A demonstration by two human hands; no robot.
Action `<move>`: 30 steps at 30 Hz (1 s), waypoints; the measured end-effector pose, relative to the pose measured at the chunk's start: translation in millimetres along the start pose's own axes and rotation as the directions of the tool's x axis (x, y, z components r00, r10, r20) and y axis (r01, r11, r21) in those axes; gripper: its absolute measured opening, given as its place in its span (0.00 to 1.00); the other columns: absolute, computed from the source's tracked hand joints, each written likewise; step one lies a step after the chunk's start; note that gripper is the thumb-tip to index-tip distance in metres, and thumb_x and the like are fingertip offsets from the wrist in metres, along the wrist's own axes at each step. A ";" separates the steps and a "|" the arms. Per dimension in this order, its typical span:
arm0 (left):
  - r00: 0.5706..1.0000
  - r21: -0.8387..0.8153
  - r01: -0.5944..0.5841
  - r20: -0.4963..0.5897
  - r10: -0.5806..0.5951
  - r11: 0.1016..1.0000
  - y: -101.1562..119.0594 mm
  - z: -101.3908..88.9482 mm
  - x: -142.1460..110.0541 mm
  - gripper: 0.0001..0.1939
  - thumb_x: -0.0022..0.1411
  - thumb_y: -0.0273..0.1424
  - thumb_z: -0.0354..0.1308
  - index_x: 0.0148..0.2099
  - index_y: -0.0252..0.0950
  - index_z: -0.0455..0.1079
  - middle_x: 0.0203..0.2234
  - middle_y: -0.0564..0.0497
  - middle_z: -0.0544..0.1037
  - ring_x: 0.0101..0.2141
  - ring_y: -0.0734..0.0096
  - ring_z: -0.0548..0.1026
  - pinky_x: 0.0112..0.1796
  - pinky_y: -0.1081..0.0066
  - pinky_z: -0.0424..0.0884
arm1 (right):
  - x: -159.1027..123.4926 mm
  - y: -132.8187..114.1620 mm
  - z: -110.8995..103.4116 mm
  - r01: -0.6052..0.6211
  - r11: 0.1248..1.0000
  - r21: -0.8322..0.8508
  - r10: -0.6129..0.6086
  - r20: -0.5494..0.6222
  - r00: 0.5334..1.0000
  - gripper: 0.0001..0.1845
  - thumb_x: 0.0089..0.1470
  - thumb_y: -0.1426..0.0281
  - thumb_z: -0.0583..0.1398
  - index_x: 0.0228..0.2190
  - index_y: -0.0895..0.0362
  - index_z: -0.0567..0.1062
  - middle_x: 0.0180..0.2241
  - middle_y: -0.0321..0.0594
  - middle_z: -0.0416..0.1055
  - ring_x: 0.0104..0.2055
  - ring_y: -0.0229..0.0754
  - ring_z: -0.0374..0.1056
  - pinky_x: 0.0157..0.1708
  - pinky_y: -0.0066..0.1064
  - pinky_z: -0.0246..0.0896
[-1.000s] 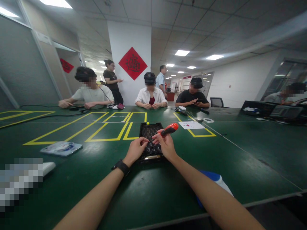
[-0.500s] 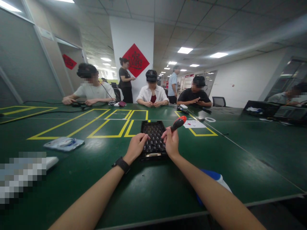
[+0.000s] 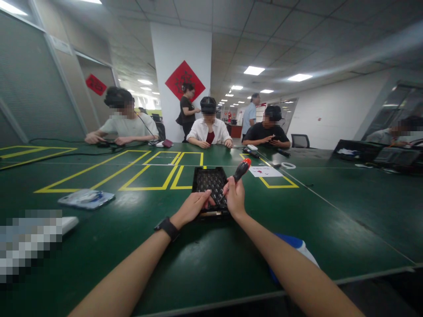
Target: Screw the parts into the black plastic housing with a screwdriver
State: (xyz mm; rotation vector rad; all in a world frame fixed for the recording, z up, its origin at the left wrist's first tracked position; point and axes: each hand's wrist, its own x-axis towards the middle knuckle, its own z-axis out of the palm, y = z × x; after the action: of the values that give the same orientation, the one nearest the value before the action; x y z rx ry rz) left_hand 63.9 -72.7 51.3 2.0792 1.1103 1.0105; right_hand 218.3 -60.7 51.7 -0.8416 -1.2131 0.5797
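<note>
1. Right hand (image 3: 235,199): closed around a screwdriver (image 3: 243,169), the fingers wrapped on the lower part of its black and red handle. The red end points up and outward; the thin shaft slants down toward the left, over the tray.
2. Left hand (image 3: 193,207): positioned over the near left part of the tray, thumb and fingers extended toward its interior and held close to one another. Whether anything is pinched between the fingertips cannot be told. A dark wristband (image 3: 168,228) encircles the wrist.
3. Black tray (image 3: 209,180): lying on the green tabletop (image 3: 142,251) in front of the person, between and beyond the two wrists. Its interior shows rows of small, glossy shapes, too small to identify; a pale strip (image 3: 211,214) lies along its near edge.
4. Left portion: a flat packet (image 3: 86,199) with a clear, shiny surface, and nearer the camera a pale object (image 3: 29,246), mostly obscured by pixelation. Yellow lines (image 3: 142,189) form rectangles on the surface.
5. Right portion: a white sheet (image 3: 266,171) with a small red mark, just beside a white ring (image 3: 288,165). A blue and white item (image 3: 292,242) is partly hidden by the right forearm.
6. Far side: three seated people with dark headgear, the middle one (image 3: 209,130) in a white shirt.
</note>
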 end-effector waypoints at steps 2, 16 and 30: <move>1.000 -0.010 -0.006 -0.004 0.006 1.000 -1.6 -0.1 0.2 0.33 0.62 0.49 0.35 0.30 0.33 0.76 0.17 0.51 0.69 0.21 0.72 0.66 0.25 0.73 0.61 | -0.2 -0.3 -0.2 0.003 1.000 -0.001 -0.003 -0.003 1.000 0.18 0.57 0.55 0.48 0.33 0.56 0.64 0.16 0.27 0.59 0.15 0.30 0.53 0.18 0.22 0.49; 1.000 0.049 0.008 0.022 -0.009 0.999 -5.0 0.3 0.8 0.34 0.62 0.50 0.35 0.27 0.35 0.76 0.16 0.51 0.70 0.20 0.72 0.66 0.26 0.73 0.61 | -1.6 -4.2 -0.2 0.018 1.000 -0.013 -0.018 0.006 1.000 0.16 0.57 0.56 0.48 0.33 0.56 0.64 0.16 0.27 0.60 0.15 0.31 0.53 0.19 0.22 0.51; 0.999 0.190 -0.038 0.037 0.031 0.981 -14.9 3.3 5.0 0.22 0.61 0.45 0.45 0.32 0.34 0.72 0.23 0.53 0.71 0.25 0.73 0.67 0.28 0.75 0.60 | 4.2 3.2 -2.0 -0.009 1.000 0.002 0.009 -0.136 0.991 0.18 0.57 0.55 0.48 0.32 0.58 0.64 0.15 0.27 0.60 0.16 0.30 0.54 0.20 0.23 0.51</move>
State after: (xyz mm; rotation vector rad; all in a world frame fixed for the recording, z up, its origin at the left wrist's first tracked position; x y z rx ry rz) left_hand 62.1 -61.5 40.0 2.2649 1.1984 0.9126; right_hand 221.4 -56.1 51.2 -0.8715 -1.0853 0.5219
